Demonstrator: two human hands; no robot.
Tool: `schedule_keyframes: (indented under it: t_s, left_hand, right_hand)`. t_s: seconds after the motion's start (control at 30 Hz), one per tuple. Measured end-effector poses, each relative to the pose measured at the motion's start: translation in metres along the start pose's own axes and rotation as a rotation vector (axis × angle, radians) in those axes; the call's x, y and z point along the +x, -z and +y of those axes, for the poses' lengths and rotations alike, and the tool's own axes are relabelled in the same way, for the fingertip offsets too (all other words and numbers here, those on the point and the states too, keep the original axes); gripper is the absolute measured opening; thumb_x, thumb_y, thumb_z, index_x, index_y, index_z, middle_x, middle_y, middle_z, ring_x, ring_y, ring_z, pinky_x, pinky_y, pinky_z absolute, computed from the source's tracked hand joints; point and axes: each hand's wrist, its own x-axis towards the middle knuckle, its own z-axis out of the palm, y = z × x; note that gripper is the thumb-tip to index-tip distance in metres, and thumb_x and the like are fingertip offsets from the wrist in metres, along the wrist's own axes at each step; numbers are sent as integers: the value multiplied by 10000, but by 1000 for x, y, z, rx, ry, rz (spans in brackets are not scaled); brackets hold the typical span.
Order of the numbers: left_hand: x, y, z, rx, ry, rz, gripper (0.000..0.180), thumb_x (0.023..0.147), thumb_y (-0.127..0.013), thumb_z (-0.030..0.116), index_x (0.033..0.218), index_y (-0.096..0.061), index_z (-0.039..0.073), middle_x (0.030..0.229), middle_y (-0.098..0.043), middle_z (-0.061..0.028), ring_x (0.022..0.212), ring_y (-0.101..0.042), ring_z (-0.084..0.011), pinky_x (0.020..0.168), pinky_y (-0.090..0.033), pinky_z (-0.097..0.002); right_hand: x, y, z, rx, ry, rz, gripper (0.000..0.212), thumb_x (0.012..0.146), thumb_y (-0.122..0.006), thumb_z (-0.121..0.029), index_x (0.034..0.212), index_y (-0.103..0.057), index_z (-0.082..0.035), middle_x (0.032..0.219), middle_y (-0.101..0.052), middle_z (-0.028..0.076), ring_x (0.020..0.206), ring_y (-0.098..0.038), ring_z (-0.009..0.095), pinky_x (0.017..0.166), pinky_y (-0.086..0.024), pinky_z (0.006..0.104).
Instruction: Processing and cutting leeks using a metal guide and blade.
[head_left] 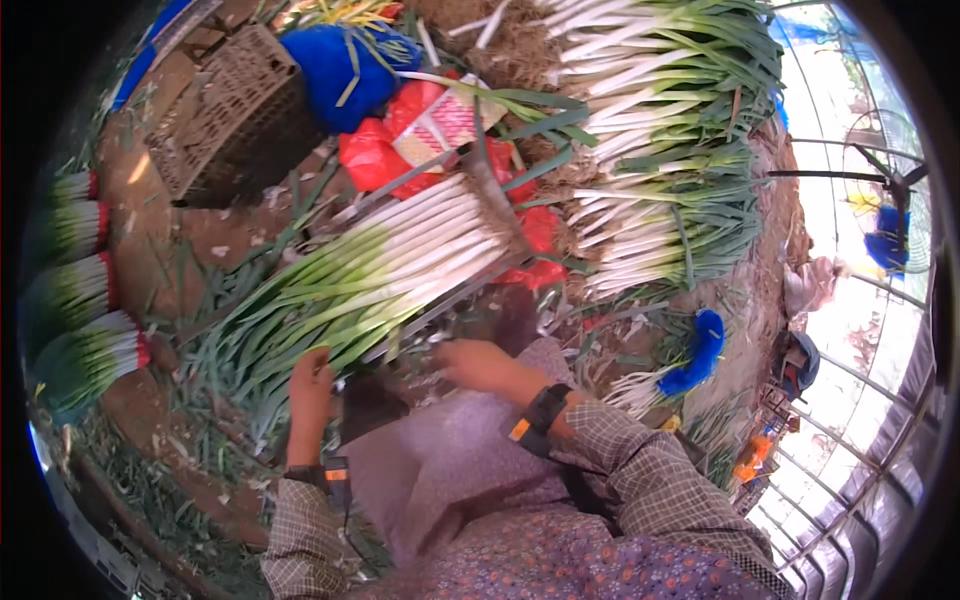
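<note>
A row of green onions [390, 255] lies side by side on a low slanted metal-edged rack [440, 310], white stalks to the upper right and green leaves toward the lower left. My left hand [312, 385] is at the near edge of the leaves, fingers loosely bent and apart, with nothing visible in it. Near the rack's front edge, above my lap, my right hand [480, 366] points left. Its fingers look apart and hold nothing I can see, though the fingertips are slightly blurred. A dark band with an orange-marked device is on each wrist.
A large pile of green onions [670, 150] lies at the right. Behind the rack are red plastic bags [375, 155], blue netting [350, 75] and a brown plastic crate [225, 120]. Tied bundles [90, 350] line the far left. A blue net roll [693, 352] is at right.
</note>
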Motion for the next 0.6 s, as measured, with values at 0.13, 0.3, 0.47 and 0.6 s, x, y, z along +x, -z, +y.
schedule_keyframes:
  t_s: [0.13,0.3,0.47,0.6]
  left_hand:
    - [66,-50,-42,302,-229,141,364,778,-592,16,1139,-581,60,1164,-580,-146,1114,-515,-323,970,-385,-406]
    - [146,-87,-75,554,-404,60,381,765,-555,14,1143,-557,59,1165,-543,-155,1105,-471,-357,953,-369,-442]
    - [151,-112,-90,691,-313,83,360,755,-561,59,1113,-530,57,1170,-526,-132,1125,-447,-332,943,-355,-456]
    - [150,-136,-92,854,-440,262,373,745,-576,114,1108,-510,64,1172,-504,-114,1149,-422,-321,986,-298,-467]
  right_hand:
    - [13,89,-3,107,137,-125,362,811,-584,-188,1144,-544,-52,1017,-605,169,947,-598,327,826,-481,398]
    - [-20,194,100,138,39,185,387,846,-580,-163,1210,-515,-51,974,-642,94,853,-630,217,775,-512,335]
    - [-67,211,273,618,-224,944,255,894,-506,-109,1130,-548,-22,874,-614,87,700,-612,158,646,-514,263]
    - [-94,162,409,1015,-172,1294,267,896,-465,-112,1137,-517,-10,801,-581,81,649,-578,162,576,-497,280]
